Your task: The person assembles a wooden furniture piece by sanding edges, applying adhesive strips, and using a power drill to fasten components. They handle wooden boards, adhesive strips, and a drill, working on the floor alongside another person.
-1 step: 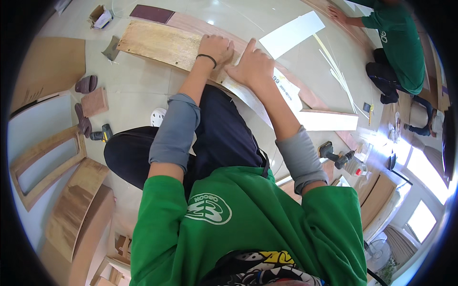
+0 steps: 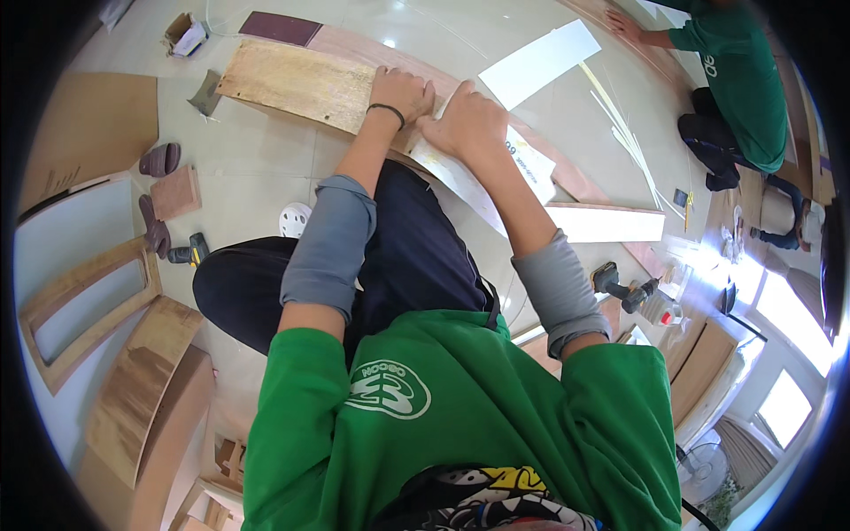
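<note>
A long wooden board [image 2: 297,78] with a yellowish, shiny face lies across in front of my knees. My left hand [image 2: 401,94] rests on its right part, fingers curled, their tips hidden. Close beside it, my right hand [image 2: 467,121] is closed with the thumb toward the left hand. It grips a thin white sheet [image 2: 456,181], which curls down over the board's near edge. White backing paper with print [image 2: 534,168] shows to the right of my right wrist. The board's white end [image 2: 611,223] sticks out beyond my right forearm.
Behind the board lie a reddish plank [image 2: 341,44], a white panel [image 2: 542,64] and thin offcut strips [image 2: 624,133]. Cordless drills lie at left [image 2: 189,250] and right [image 2: 624,288]. Another person in green [image 2: 739,88] kneels at far right. Cardboard [image 2: 97,133] stands at left.
My right index finger, stretched out before, is now bent down with the others. My left hand has shifted very slightly to the right. The board looks unmoved.
</note>
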Demonstrator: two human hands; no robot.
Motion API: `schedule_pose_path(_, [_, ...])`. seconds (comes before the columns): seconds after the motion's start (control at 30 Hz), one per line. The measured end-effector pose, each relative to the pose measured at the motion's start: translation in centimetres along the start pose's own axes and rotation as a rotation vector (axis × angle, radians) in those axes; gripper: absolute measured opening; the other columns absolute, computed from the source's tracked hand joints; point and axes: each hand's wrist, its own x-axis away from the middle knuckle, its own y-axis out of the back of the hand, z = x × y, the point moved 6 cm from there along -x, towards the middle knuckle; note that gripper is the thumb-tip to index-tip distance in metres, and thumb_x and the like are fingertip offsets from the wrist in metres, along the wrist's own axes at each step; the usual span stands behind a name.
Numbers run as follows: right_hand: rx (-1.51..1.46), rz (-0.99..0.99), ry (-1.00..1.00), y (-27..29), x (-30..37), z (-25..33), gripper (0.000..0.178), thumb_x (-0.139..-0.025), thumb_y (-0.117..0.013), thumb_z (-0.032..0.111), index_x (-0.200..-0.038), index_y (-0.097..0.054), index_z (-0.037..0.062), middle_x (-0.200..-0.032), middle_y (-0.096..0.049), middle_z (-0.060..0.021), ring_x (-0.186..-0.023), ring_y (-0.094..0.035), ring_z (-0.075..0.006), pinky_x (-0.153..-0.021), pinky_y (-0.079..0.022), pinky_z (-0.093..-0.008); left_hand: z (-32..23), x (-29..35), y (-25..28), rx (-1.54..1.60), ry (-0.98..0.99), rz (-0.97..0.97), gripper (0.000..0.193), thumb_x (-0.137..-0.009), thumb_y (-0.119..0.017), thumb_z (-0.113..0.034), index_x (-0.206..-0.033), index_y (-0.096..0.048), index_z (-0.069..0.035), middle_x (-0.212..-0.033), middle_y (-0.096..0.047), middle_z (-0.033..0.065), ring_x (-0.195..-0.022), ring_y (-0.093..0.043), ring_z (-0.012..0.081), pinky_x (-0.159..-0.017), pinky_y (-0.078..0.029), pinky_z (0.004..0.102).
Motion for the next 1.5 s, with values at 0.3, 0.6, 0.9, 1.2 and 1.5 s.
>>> schedule_pose_path(0.3, [-0.026,0.212,0.126,-0.5,3.3,-3.8,0.072,-0.084,-0.051,0.065,-0.095,-0.063,-0.0057,-0.077,-0.068,-0.0214,-0.077,-0.069,-0.0344,-0.068,-0.055,-0.0446,0.0,1.2,0.6,0.141,0.08,-0.071,0.04,-0.084,-0.047,-0.037,-0.063,-0.069,-0.01,-0.069,-0.067,0.0119,-0.078,-0.06,0.0259,-0.086,-0.034,0.0392])
schedule_pose_path(0.6, [-0.04,0.221,0.181,-0.6,6.0,-5.8,0.064,-0.085,-0.057,0.058,-0.091,-0.059,-0.0062,-0.07,-0.067,-0.02,-0.067,-0.069,-0.0345,-0.062,-0.054,-0.0429,0.3,2.2,0.8,0.121,0.065,-0.136,0.038,-0.082,-0.05,-0.037,-0.061,-0.068,-0.011,-0.064,-0.064,0.0095,-0.074,-0.058,0.0238,-0.083,-0.033,0.0387])
schedule_pose_path(0.9, [-0.087,0.1,0.175,-1.1,9.1,-8.7,0.056,-0.093,-0.051,0.053,-0.081,-0.053,-0.0016,-0.061,-0.062,-0.0222,-0.058,-0.065,-0.0385,-0.052,-0.051,-0.0477,0.1,2.3,0.9,0.131,0.076,-0.084,0.036,-0.08,-0.051,-0.037,-0.061,-0.067,-0.011,-0.067,-0.065,0.0094,-0.074,-0.058,0.0233,-0.082,-0.034,0.0374])
schedule_pose_path(1.2, [-0.007,0.263,0.08,1.9,14.3,-12.4,0.049,-0.096,-0.049,0.047,-0.087,-0.052,-0.0014,-0.062,-0.063,-0.0214,-0.059,-0.065,-0.0394,-0.054,-0.052,-0.049,-0.6,2.9,0.9,0.122,0.041,-0.018,0.037,-0.082,-0.05,-0.038,-0.062,-0.067,-0.011,-0.07,-0.067,0.0083,-0.078,-0.06,0.0237,-0.083,-0.034,0.0377])
schedule_pose_path(1.5, [-0.081,0.123,0.035,5.1,16.5,-17.2,0.049,-0.094,-0.052,0.048,-0.083,-0.05,0.0003,-0.059,-0.062,-0.021,-0.057,-0.064,-0.0398,-0.054,-0.05,-0.0509,-4.5,-0.1,2.2,0.085,-0.014,-0.049,0.042,-0.083,-0.046,-0.042,-0.069,-0.073,-0.013,-0.075,-0.069,0.0123,-0.079,-0.063,0.0265,-0.087,-0.034,0.042])
